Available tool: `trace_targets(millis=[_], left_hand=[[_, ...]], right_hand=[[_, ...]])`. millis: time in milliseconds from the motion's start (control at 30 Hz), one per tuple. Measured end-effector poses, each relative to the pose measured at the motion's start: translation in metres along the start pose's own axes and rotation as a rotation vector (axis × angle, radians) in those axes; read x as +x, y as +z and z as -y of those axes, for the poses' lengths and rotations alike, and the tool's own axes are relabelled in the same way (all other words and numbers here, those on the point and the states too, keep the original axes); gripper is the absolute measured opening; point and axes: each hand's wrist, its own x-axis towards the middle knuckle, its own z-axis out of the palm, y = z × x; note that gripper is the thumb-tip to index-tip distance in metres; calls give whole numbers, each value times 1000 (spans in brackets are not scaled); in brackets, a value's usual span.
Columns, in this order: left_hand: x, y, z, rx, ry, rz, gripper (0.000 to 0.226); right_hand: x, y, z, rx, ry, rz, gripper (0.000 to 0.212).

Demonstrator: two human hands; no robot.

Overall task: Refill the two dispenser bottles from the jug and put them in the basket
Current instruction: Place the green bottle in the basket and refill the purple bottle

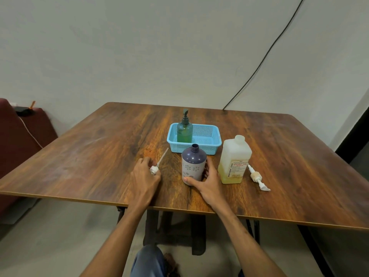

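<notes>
Purple bottle [193, 166]: upright on the table [89, 156], neck open, just in front of the basket [211, 149]. Its wall is opaque, so I cannot tell how full it is.
Right grip [207, 184]: wrapped round the bottle's lower body, thumb across the front.
Left grip [144, 179]: fingers curled on the white pump [154, 169], which lies on the table left of the bottle, tube pointing away.
Jug [234, 160]: uncapped, just right of the right grip, yellow liquid low inside. A second pump [257, 177] lies beside it.
Green bottle [184, 130]: pump on, standing in the basket.
Step, as I judge it: refilling the second bottle. Its neck is narrow, so brace the base, bring the jug's mouth close and pour slowly.
</notes>
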Motion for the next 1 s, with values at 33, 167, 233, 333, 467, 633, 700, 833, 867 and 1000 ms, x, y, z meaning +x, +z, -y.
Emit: trace_targets(millis=[33, 167, 233, 333, 467, 633, 700, 833, 867, 1000], left_hand=[[0, 1, 0, 20, -8, 3, 22], [-4, 1, -4, 54, -28, 9, 39], [-9, -1, -13, -8, 25, -3, 44], [-18, -4, -30, -167, 155, -44, 47], [-29, -2, -54, -379, 194, 47, 67], [-37, 14, -72, -548, 125, 244, 100], [-39, 21, -80, -569, 103, 263, 109], [-38, 36, -93, -564, 51, 186, 110], [-37, 40, -95, -555, 46, 158, 106], [-33, 48, -100, -534, 52, 105, 94]], right_hand=[[0, 0, 0, -3, -3, 1, 90], [0, 0, 0, 0, 0, 9, 92], [-1, -1, 2, 12, 10, 11, 96], [-4, -4, 8, 43, 5, -19, 97], [-18, -7, 8, 38, -40, -120, 78], [-45, -17, 7, -128, -147, -339, 50], [-51, -25, 10, -202, -265, -492, 37], [-46, -45, 18, -296, -312, -760, 48], [-43, -50, 20, -288, -277, -794, 56], [-24, -66, 13, -274, -84, -701, 95]])
